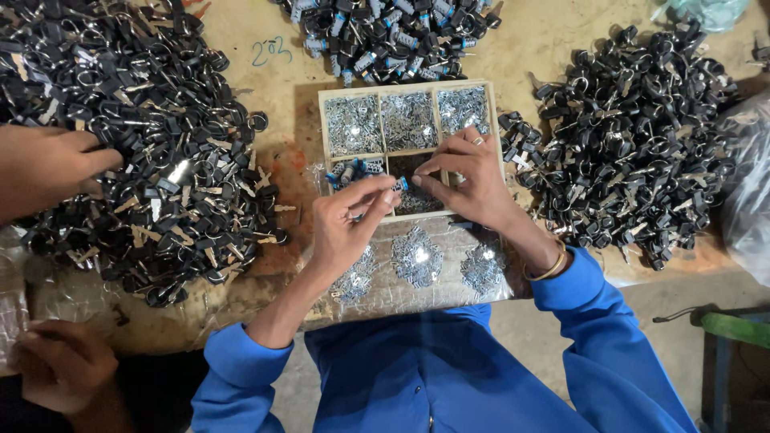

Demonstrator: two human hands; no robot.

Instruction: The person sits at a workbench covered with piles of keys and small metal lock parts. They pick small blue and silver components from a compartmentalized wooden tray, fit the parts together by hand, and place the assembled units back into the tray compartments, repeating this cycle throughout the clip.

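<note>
small blue-tipped lock part (pixel 400 184) pinched between left hand (pixel 346 227) and right hand (pixel 469 180) fingertips | wooden tray (pixel 324 122) compartments filled | black key heaps (pixel 634 136) at 3 and 9 o'clock judged unprocessed

We are in a small assembly workshop, at a worn wooden workbench (pixel 265 104) with scuffed, stained boards and a scribble of blue pen. At nine o'clock lies a big heap of black-headed keys (pixel 160 144), at three o'clock another heap of black key parts (pixel 642 136), and at twelve o'clock a pile of lock cylinders (pixel 393 36). At the centre sits a wooden tray with compartments (pixel 411 86), filled with tiny metal pieces. A co-worker's hand (pixel 48 168) reaches into the nine o'clock heap. At five o'clock we see bare concrete floor (pixel 666 305).
</note>
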